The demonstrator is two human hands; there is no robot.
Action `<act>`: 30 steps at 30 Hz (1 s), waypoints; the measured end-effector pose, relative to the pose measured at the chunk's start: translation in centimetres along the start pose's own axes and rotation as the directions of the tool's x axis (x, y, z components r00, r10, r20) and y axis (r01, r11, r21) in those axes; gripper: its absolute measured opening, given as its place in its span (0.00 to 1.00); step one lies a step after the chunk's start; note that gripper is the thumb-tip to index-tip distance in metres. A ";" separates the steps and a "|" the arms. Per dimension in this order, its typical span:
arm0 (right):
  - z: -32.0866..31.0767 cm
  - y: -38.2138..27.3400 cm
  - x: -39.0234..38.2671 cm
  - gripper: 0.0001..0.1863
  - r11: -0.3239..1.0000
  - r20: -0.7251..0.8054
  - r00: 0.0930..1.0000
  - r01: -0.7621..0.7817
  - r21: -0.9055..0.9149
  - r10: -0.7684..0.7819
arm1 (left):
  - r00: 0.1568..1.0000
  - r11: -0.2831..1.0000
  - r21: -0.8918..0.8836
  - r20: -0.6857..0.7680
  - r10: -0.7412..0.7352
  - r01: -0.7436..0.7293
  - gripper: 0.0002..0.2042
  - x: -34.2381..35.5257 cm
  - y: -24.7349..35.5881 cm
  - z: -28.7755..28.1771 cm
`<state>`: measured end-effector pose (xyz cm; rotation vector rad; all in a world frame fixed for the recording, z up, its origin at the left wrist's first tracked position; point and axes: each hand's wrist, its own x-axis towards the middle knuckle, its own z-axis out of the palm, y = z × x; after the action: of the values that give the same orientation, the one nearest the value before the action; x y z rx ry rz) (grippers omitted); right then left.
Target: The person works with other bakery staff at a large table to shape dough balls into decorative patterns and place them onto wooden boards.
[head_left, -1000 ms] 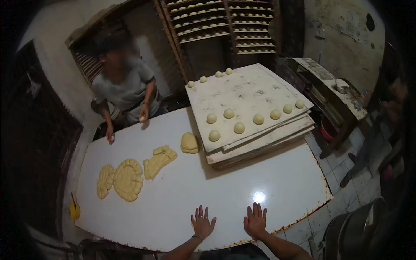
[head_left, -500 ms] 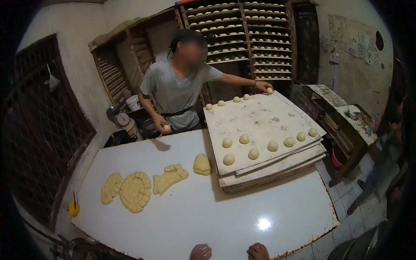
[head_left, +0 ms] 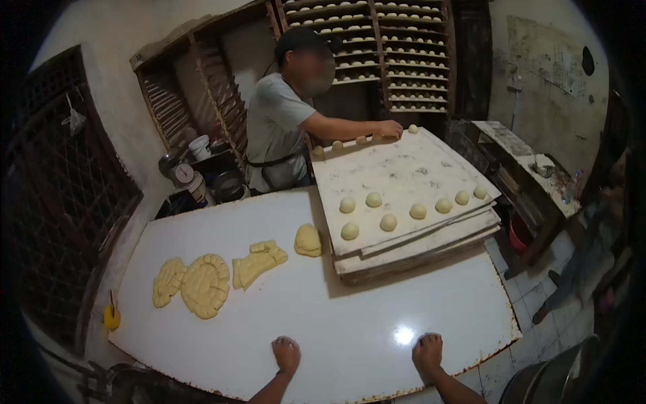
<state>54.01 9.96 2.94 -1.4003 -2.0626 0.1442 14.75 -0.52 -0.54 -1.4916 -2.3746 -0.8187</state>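
Observation:
Both my hands rest on the white tabletop (head_left: 336, 330) near its front edge, well apart. My left hand (head_left: 287, 354) has its fingers curled down against the surface. My right hand (head_left: 428, 353) is curled in the same way, by a bright light reflection. Whatever may lie under either palm is hidden. Farther up the table are yellowish dough pieces: a small scored slab (head_left: 168, 283), a round scored slab (head_left: 205, 286) touching it, an irregular flat piece (head_left: 258, 263) and a smooth lump (head_left: 308, 240).
Stacked floured boards (head_left: 404, 182) stand at the table's right, topped with several dough balls (head_left: 388, 222). Across the table a co-worker (head_left: 279, 128) reaches over them. Behind stands a rack (head_left: 410, 60) of filled shelves. A yellow cup (head_left: 112, 316) sits by the left edge.
My hands have come farther onto the table and moved apart. The co-worker has turned toward the boards, leaving a ball at the far corner, an arm now over the far row. The view has shifted slightly.

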 end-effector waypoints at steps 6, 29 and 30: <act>-1.9 -1.5 -5.5 0.02 0.944 0.184 0.979 0.021 0.331 -0.087 | 0.859 0.928 -0.174 0.354 0.370 -0.329 0.08 -6.1 -1.0 -1.3; -3.6 -0.8 -6.6 0.05 0.997 0.494 0.867 0.076 -0.020 -0.056 | 0.980 0.982 0.034 0.071 -0.187 0.185 0.04 -7.4 -11.2 -8.9; -2.0 -0.6 -5.5 0.04 0.992 0.106 0.986 -0.127 0.010 0.125 | 0.981 0.980 0.092 -0.097 -0.167 0.176 0.03 -5.4 -12.7 -8.4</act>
<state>55.86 4.46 2.38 -1.5431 -2.0515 0.2930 5.17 -13.53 -0.40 -1.2000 -2.4642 -0.7720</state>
